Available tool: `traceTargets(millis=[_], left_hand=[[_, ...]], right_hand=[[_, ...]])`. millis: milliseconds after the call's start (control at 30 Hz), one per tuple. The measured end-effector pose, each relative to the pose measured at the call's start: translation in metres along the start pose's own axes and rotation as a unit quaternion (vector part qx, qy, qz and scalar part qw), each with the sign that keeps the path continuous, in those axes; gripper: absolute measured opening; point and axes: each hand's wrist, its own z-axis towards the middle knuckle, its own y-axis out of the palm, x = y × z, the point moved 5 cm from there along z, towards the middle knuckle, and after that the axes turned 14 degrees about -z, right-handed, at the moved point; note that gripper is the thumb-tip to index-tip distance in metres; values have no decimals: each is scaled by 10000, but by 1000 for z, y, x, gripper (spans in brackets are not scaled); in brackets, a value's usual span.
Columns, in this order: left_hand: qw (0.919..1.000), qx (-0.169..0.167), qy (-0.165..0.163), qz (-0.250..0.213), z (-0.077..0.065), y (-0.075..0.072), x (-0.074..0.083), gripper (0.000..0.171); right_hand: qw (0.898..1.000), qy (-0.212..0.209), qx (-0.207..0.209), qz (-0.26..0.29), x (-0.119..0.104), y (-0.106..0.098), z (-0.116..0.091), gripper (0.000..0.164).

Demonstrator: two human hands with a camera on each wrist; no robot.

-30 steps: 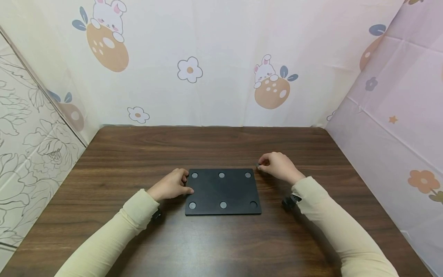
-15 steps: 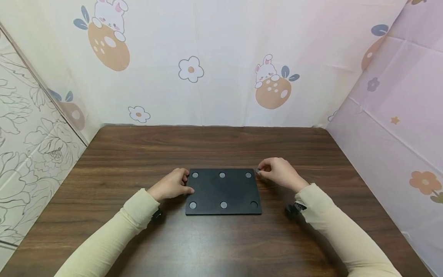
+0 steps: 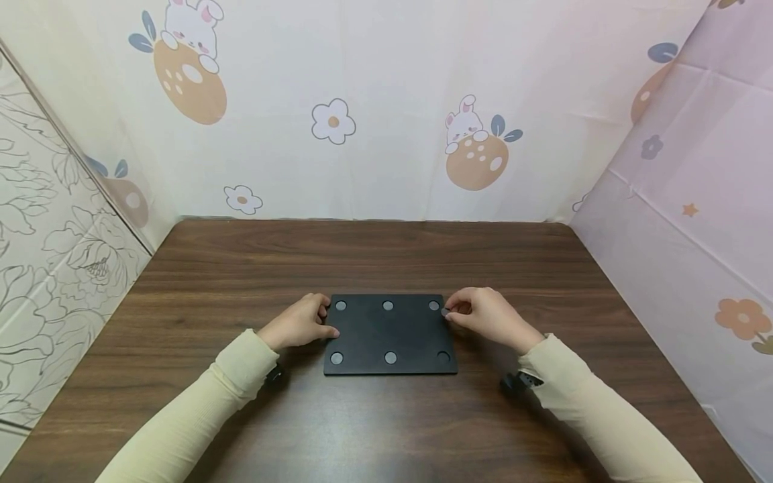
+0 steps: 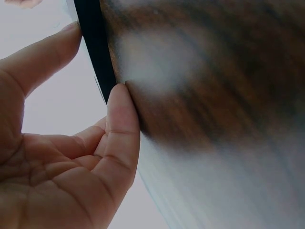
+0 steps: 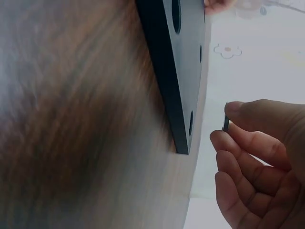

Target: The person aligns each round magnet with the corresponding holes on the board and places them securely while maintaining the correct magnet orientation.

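A flat black board [image 3: 392,332] lies on the table, with round recesses along its far and near edges. Several of these show grey discs [image 3: 390,357]; the near right recess [image 3: 443,357] looks black inside. At the board's left edge my left hand [image 3: 298,320] holds it, thumb over the top and fingertips against the side [image 4: 95,50]. My right hand [image 3: 492,316] pinches a small thin grey disc [image 5: 226,118] between thumb and fingertips, just over the board's right edge near the far right corner. Its other fingers are curled in.
The brown wood-grain table [image 3: 374,429] reaches back to a pale curtain [image 3: 386,100] printed with rabbits and flowers. More patterned cloth [image 3: 694,235] hangs on the right, and a floral panel [image 3: 66,255] stands on the left.
My right hand has come toward me and slightly to the right, bringing the disc from beyond the far right corner to the board's right edge. The left hand and board stay put.
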Motion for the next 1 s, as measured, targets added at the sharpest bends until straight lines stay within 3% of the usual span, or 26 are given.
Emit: traceTargets(millis=[1000], left_hand=[[10000, 14, -24, -59, 0, 0, 1, 65]], right_hand=[[9987, -469, -30, -178, -15, 15, -29, 12]])
